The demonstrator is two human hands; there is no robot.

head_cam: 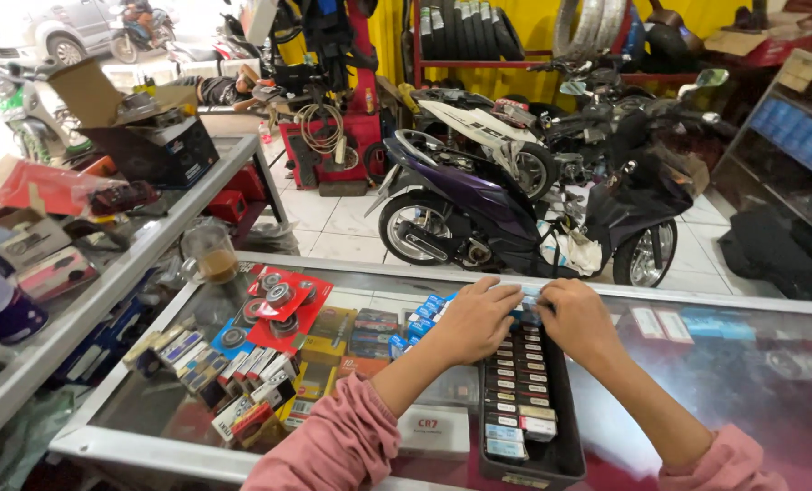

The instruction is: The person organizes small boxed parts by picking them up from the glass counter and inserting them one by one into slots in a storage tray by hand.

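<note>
My left hand and my right hand rest side by side at the far end of a long black tray that lies on a glass counter. The tray holds a row of several small boxes packed on edge. Both hands have their fingers curled down onto the far boxes, and the fingertips pinch small blue boxes between them. Both arms wear pink sleeves.
A glass mug of brown drink stands at the counter's left corner beside a red pack of bearings. More small boxes show under the glass. A purple scooter is parked beyond. A cluttered side counter runs along the left.
</note>
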